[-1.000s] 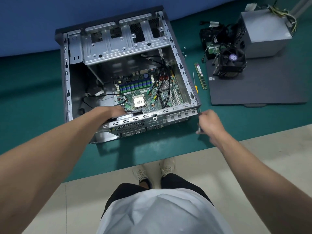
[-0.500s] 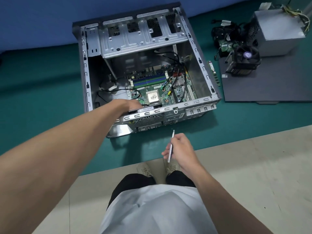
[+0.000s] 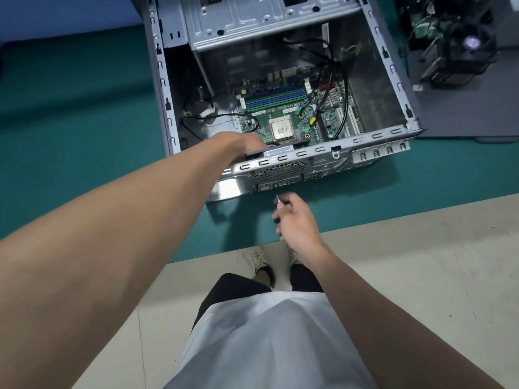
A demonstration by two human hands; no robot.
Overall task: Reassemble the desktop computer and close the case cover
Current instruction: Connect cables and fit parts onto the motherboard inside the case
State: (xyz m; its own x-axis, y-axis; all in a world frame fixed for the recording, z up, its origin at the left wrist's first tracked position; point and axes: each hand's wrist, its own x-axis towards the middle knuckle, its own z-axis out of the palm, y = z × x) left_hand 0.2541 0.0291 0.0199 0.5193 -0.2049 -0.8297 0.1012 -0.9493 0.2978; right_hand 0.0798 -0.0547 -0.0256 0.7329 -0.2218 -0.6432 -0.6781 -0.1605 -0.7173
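The open desktop case (image 3: 391, 69) lies on its side on the green mat, its rear panel (image 3: 323, 159) facing me. Inside it are the green motherboard (image 3: 283, 108) and a bare CPU (image 3: 281, 130). My left hand (image 3: 247, 144) reaches over the rear panel into the case and grips a black fan (image 3: 273, 151) held behind the round vent grille. My right hand (image 3: 298, 220) is just in front of the rear panel, closed on a thin screwdriver (image 3: 279, 200) whose tip points up at the panel's lower edge.
A CPU cooler (image 3: 463, 49) and loose black parts sit at the upper right on a dark grey case cover (image 3: 463, 108). Black cables run across the motherboard. The mat's front edge is close to my feet, with pale floor below it.
My right hand came from the case's right corner to the front of the rear panel with the screwdriver, then rose toward it. My left hand stayed inside the case. The view moved closer.
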